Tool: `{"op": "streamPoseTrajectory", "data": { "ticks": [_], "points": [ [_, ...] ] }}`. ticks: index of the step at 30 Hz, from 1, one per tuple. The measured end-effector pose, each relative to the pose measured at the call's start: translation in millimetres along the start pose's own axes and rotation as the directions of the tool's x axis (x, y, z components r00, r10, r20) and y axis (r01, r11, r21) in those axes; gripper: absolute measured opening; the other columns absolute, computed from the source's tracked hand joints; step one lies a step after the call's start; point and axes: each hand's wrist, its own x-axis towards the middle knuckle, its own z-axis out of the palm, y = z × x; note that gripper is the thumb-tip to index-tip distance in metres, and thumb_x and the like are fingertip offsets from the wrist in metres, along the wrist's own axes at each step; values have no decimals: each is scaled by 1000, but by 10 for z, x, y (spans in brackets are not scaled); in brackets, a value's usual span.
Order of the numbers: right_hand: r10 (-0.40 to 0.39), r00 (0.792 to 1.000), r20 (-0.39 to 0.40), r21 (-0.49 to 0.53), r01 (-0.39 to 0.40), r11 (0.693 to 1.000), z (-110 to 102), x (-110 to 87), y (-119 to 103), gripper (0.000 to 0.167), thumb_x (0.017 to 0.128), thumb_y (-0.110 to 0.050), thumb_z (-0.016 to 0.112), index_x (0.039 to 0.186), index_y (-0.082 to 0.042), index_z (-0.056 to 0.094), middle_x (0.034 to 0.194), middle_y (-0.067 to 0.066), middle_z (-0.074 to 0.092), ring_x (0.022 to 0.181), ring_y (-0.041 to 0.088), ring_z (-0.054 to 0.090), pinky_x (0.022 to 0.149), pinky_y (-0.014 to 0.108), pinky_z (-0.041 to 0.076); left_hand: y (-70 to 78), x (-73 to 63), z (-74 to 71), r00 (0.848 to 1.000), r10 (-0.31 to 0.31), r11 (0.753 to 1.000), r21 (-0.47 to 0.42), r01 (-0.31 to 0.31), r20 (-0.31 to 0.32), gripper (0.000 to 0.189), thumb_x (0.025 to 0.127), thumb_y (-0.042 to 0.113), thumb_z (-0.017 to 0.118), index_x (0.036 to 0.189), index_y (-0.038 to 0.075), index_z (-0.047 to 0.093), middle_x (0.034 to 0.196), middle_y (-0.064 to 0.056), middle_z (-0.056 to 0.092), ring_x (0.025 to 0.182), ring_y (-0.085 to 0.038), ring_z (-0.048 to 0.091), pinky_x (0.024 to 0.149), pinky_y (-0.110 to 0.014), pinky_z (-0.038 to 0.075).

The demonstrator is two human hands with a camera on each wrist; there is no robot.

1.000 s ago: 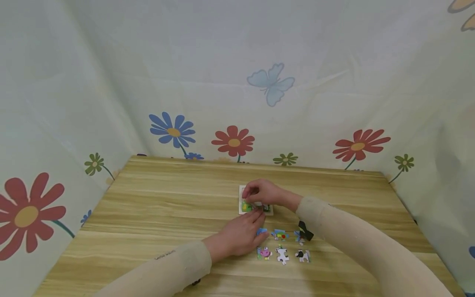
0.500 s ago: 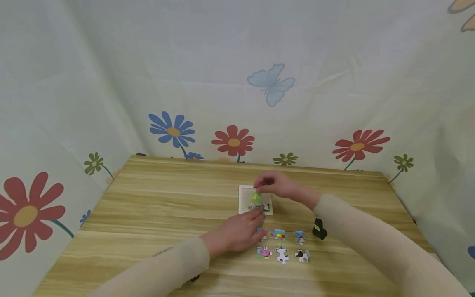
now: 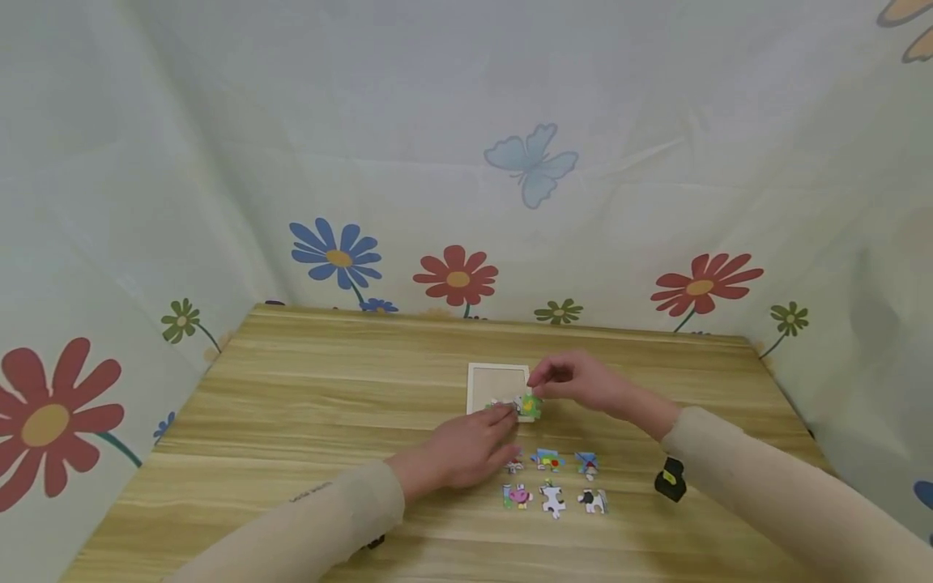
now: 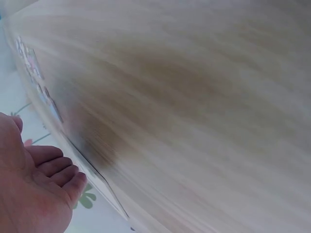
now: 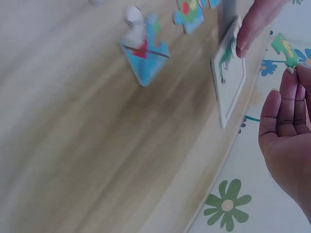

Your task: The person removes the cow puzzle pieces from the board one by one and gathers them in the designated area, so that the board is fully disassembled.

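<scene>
My right hand [image 3: 583,382] pinches a green jigsaw piece with yellow on it [image 3: 531,405] between thumb and fingertips, over the lower right corner of a small square puzzle tray [image 3: 471,390]. In the right wrist view this piece [image 5: 285,50] is held up off the tabletop. Straight fingers of my left hand [image 3: 462,447] rest at the tray's near edge, over pieces laid along its bottom row and partly hiding them. The rest of the tray's beige bed shows bare. From the left wrist view the left hand [image 4: 41,187] is seen palm-side, beside the tray's edge.
Two short rows of loose jigsaw pieces lie nearer than the tray, among them a windmill piece [image 3: 587,464], a pink-figure piece [image 3: 518,496] and a white piece [image 3: 552,500]. The left hand partly covers one. Flower-printed cloth [image 3: 379,162] hangs behind the wood-grain table [image 3: 328,364].
My right hand has lifted the green piece off the left part of the tray and carried it right, to the lower right corner. The left hand has stayed nearly in place.
</scene>
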Motion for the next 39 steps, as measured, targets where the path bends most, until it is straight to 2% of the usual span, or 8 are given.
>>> {"op": "streamPoseTrajectory", "data": {
  "ticks": [5, 10, 15, 24, 34, 39],
  "points": [
    [17, 1000, 2, 3, -17, 1000, 88, -179, 29, 9, 100, -6, 75, 108, -6, 78, 108, 6, 77, 94, 21, 68, 83, 28, 59, -41, -41, -12, 1000, -6, 1000, -11, 6, 18, 64, 115, 45, 42, 161, 0, 44, 170, -15, 39, 156, -30, 40, 126, -43, 37],
    [22, 999, 49, 21, -23, 1000, 218, -357, 15, 12, 101, -7, 74, 111, -1, 76, 110, 12, 76, 92, 19, 67, 82, 25, 57, -117, -95, 25, 999, -20, 1000, -5, 21, 30, 63, 115, 45, 42, 162, 2, 44, 170, -14, 39, 157, -29, 38, 126, -42, 36],
    [-13, 996, 88, -1, 13, 1000, 354, -494, 8, 11, 100, -10, 75, 109, -3, 77, 105, 6, 76, 86, 14, 65, 78, 24, 57, -139, -126, 54, 999, -26, 1000, 6, 26, 44, 63, 115, 45, 42, 162, 4, 45, 171, -12, 38, 158, -26, 36, 127, -41, 35],
    [-134, 984, 120, 63, 127, 990, 591, -592, 27, 8, 97, -3, 77, 104, 1, 77, 98, 5, 78, 86, 8, 69, 81, 28, 62, -150, -125, 57, 1000, 10, 1000, 21, -11, 21, 61, 115, 42, 43, 161, 1, 46, 169, -15, 41, 157, -28, 38, 126, -41, 36],
    [-153, 977, 146, 43, 148, 988, 772, -660, -6, 8, 96, -3, 79, 101, -9, 79, 97, -6, 78, 85, 4, 70, 79, 28, 63, -160, -116, 24, 999, 33, 999, 34, -34, 16, 60, 115, 41, 44, 159, 0, 47, 168, -16, 42, 156, -29, 40, 125, -41, 37],
    [-171, 973, 154, 18, 170, 985, 888, -697, -41, 6, 96, -6, 80, 100, -10, 80, 98, -2, 79, 84, 1, 69, 77, 26, 63, -154, -110, 30, 999, 35, 999, 34, -35, 21, 60, 115, 40, 45, 159, 0, 47, 168, -16, 43, 156, -29, 41, 125, -41, 38]
  ]
}}
